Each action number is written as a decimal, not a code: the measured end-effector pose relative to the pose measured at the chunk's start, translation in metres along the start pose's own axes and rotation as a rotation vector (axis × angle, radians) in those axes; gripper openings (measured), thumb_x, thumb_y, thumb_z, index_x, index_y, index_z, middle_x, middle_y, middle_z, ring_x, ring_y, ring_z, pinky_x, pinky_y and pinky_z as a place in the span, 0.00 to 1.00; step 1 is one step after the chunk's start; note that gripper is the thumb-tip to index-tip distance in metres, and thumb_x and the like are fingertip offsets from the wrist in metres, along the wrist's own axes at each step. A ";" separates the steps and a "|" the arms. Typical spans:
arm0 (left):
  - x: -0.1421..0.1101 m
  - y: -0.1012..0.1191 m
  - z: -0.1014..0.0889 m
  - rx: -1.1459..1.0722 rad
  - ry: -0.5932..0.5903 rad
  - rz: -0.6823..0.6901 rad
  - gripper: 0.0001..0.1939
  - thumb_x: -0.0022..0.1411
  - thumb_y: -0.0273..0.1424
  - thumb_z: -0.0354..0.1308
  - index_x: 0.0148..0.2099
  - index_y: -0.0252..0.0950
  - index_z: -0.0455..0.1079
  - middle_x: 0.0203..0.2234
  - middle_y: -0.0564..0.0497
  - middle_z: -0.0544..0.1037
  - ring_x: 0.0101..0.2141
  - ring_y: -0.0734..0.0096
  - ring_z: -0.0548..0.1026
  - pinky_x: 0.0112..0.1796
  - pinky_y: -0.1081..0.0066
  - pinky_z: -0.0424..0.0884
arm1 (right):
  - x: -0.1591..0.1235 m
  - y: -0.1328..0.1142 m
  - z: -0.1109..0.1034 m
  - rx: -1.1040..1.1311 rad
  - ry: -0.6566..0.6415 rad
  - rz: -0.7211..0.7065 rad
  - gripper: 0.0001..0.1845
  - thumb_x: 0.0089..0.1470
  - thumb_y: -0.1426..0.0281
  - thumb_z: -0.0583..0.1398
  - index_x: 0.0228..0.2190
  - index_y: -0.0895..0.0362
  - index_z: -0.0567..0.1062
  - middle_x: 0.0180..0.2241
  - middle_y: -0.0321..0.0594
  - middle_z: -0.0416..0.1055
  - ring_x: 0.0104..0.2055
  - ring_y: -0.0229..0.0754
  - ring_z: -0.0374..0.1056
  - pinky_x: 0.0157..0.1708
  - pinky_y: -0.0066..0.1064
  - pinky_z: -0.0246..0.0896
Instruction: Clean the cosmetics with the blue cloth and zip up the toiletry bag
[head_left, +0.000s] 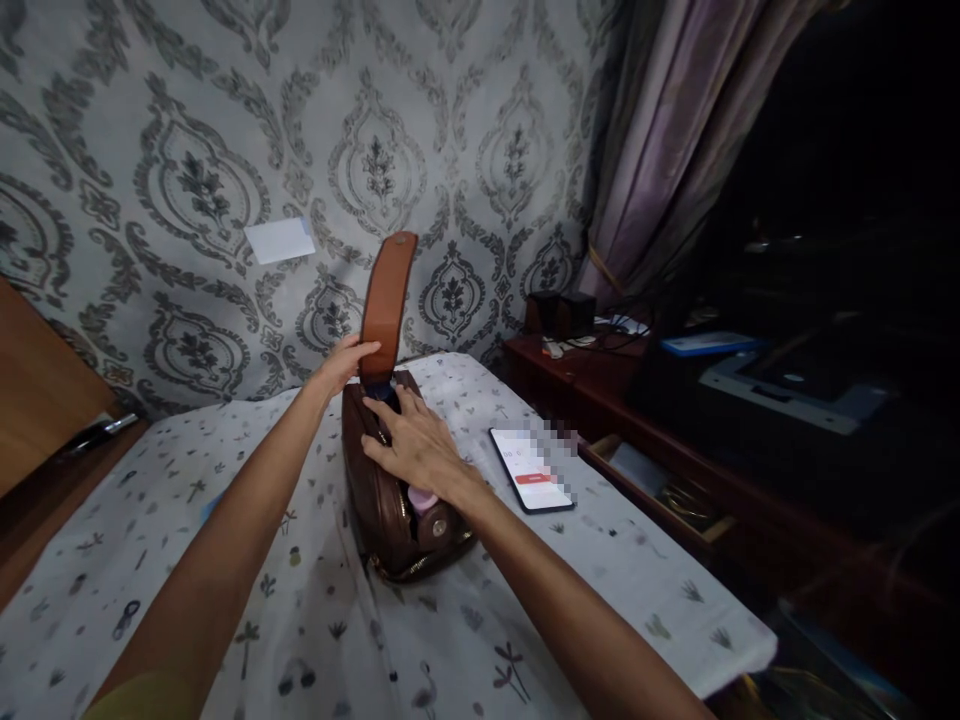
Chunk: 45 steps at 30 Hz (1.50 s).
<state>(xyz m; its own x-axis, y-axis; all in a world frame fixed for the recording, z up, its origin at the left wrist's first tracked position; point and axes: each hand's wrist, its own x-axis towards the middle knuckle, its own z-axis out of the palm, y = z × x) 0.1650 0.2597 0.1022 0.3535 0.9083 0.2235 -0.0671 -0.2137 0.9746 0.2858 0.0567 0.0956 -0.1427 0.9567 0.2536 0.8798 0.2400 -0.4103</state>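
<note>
A brown leather toiletry bag stands on the patterned cloth, its zipped top opened. Its tan strap points up at the far end, a metal snap at its tip. My left hand grips the strap near its base, thumb across the front, with the other fingers partly hidden behind. Over the bag's opening lies my right hand, fingers spread and touching the near edge. A pink item shows inside the bag below my right wrist. Something dark blue sits by the strap's base, too covered to make out.
Right of the bag lies a phone with its screen lit. Past the cloth's right edge is an open drawer in a dark red desk with cables. A patterned wall rises behind; a wooden board stands left.
</note>
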 end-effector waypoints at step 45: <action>-0.063 -0.001 0.013 0.361 -0.050 0.388 0.13 0.47 0.28 0.56 0.35 0.37 0.80 0.38 0.48 0.85 0.44 0.58 0.80 0.52 0.59 0.73 | 0.008 0.050 0.007 0.773 0.253 -0.252 0.41 0.53 0.62 0.63 0.65 0.59 0.60 0.59 0.51 0.70 0.60 0.52 0.68 0.61 0.45 0.62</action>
<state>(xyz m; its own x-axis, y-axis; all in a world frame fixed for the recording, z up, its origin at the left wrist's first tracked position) 0.1546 0.1981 0.0869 0.4109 0.7219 0.5568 0.1208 -0.6485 0.7516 0.3253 0.0775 0.0713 -0.1062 0.8160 0.5682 0.2654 0.5740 -0.7747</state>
